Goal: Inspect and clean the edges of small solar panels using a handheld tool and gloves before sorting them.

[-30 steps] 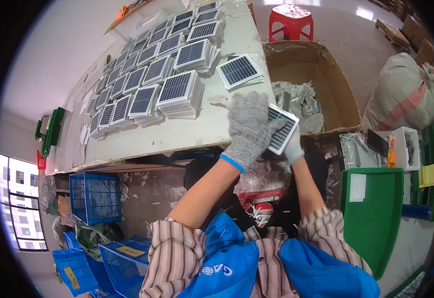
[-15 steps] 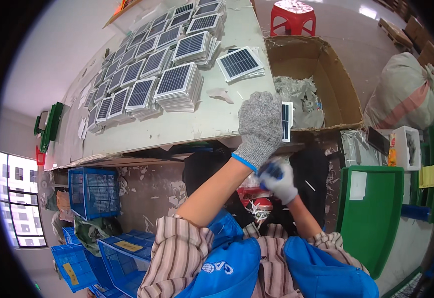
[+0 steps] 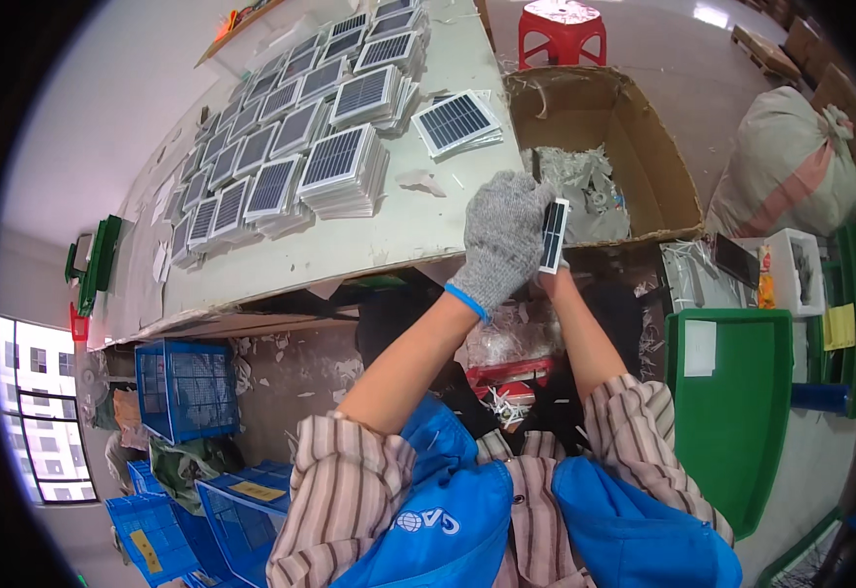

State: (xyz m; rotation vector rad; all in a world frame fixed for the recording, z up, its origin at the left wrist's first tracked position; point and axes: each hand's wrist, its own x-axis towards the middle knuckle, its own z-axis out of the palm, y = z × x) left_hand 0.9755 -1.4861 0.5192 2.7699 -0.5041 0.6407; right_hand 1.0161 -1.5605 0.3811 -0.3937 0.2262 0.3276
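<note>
My left hand (image 3: 504, 235), in a grey knitted glove with a blue cuff, is closed on a small solar panel (image 3: 553, 235) with a white border. It holds the panel tilted on edge, just off the table's front corner. Up behind the panel reaches my right hand (image 3: 556, 277); its fingers are hidden by the panel and the left glove, so their grip does not show. Stacks of similar solar panels (image 3: 340, 162) stand in rows on the white table (image 3: 389, 235). Apart from them lies a small loose pile of panels (image 3: 455, 123), close to the table's right edge.
A cardboard box (image 3: 658, 162) with pale scraps adjoins the table's right side. Beyond it are a red stool (image 3: 562, 34) and a tied sack (image 3: 791, 167). A green tray (image 3: 732, 421) lies at the right, blue crates (image 3: 188, 387) at the left. Scraps litter the floor.
My right hand has risen from near my lap to behind the panel. The panel in my left hand has turned more edge-on. The whole view has shifted slightly.
</note>
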